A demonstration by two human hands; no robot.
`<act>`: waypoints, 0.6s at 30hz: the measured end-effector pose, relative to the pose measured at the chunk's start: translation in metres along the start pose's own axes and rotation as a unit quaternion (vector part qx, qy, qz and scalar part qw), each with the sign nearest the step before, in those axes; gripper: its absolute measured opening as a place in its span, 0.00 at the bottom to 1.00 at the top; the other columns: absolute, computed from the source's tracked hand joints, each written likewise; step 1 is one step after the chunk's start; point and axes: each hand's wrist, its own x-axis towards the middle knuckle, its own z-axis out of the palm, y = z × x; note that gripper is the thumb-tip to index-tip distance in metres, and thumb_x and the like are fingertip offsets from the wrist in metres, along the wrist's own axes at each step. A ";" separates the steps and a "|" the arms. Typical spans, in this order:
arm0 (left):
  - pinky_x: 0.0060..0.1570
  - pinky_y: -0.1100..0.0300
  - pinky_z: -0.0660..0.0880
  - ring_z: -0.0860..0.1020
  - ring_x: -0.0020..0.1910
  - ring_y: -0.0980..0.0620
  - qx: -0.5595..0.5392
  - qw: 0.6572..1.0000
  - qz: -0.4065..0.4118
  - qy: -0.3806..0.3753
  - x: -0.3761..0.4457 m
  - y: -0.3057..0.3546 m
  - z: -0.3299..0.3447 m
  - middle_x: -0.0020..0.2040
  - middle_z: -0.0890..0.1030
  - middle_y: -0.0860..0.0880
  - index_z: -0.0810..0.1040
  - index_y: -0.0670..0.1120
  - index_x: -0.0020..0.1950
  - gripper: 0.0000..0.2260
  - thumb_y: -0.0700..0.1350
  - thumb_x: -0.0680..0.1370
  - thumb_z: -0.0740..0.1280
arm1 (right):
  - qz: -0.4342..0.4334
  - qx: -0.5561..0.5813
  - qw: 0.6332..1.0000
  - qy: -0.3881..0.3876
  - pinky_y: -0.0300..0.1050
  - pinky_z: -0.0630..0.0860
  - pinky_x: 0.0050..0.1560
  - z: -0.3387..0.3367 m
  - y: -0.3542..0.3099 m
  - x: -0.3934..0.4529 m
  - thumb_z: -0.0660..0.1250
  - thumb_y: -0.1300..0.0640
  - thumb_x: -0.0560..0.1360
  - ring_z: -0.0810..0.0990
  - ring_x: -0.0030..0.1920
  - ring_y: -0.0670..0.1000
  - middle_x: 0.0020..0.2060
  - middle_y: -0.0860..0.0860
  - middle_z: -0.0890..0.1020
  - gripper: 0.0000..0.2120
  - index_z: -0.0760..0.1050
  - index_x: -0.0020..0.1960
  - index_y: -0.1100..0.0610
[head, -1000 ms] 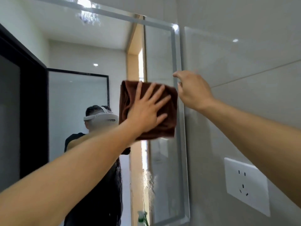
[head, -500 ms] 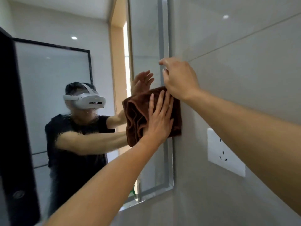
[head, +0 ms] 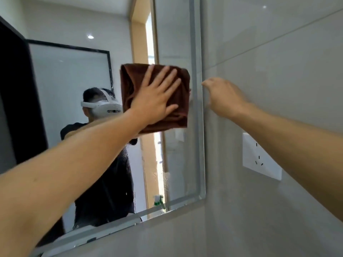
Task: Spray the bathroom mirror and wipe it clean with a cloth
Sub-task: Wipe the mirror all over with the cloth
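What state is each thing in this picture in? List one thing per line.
brown cloth: folded, pressed flat against the mirror
mirror: droplets low on the glass
left hand: fingers spread on the cloth
right hand: empty, at the mirror's edge
wall socket: nothing plugged in

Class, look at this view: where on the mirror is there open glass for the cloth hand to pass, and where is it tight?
Open glass lies below the brown cloth down to the mirror bottom frame, and above the cloth. It is tight at the right frame strip, where the cloth under the left hand nearly meets the right hand resting on the tiled wall above the socket.
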 end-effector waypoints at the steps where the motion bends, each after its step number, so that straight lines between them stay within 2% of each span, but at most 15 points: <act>1: 0.76 0.36 0.47 0.50 0.81 0.42 0.014 0.999 -0.041 0.001 0.009 -0.013 -0.007 0.82 0.55 0.43 0.55 0.47 0.81 0.34 0.65 0.80 0.51 | 0.004 -0.003 1.000 0.001 0.56 0.76 0.58 -0.002 0.003 0.001 0.61 0.70 0.74 0.76 0.60 0.64 0.62 0.59 0.76 0.21 0.73 0.66 0.61; 5: 0.77 0.38 0.46 0.47 0.81 0.41 0.030 0.990 -0.137 0.005 0.018 -0.003 -0.009 0.82 0.51 0.41 0.51 0.45 0.82 0.34 0.63 0.81 0.47 | 0.017 0.015 1.000 0.017 0.58 0.75 0.60 -0.005 0.005 0.003 0.58 0.70 0.75 0.75 0.61 0.65 0.62 0.62 0.76 0.20 0.72 0.66 0.62; 9: 0.77 0.37 0.46 0.47 0.81 0.39 -0.062 0.980 -0.186 0.033 -0.011 0.059 0.009 0.82 0.49 0.38 0.52 0.42 0.81 0.33 0.60 0.81 0.53 | 0.018 0.041 0.998 0.039 0.58 0.75 0.60 0.000 0.002 0.004 0.58 0.71 0.75 0.76 0.61 0.64 0.61 0.61 0.77 0.20 0.73 0.66 0.63; 13: 0.77 0.36 0.44 0.46 0.81 0.38 -0.125 0.989 -0.079 0.023 -0.073 0.135 0.036 0.81 0.49 0.38 0.54 0.44 0.81 0.33 0.57 0.81 0.59 | -0.002 0.065 0.997 0.041 0.57 0.74 0.62 0.006 -0.005 -0.003 0.57 0.71 0.75 0.75 0.62 0.63 0.63 0.61 0.76 0.22 0.73 0.68 0.62; 18: 0.77 0.39 0.39 0.49 0.81 0.39 -0.132 0.982 0.118 -0.064 -0.145 0.175 0.062 0.81 0.54 0.41 0.60 0.48 0.80 0.31 0.55 0.80 0.63 | -0.003 0.096 0.995 0.037 0.53 0.73 0.64 0.012 -0.017 -0.019 0.58 0.69 0.78 0.75 0.64 0.60 0.66 0.58 0.75 0.22 0.71 0.70 0.58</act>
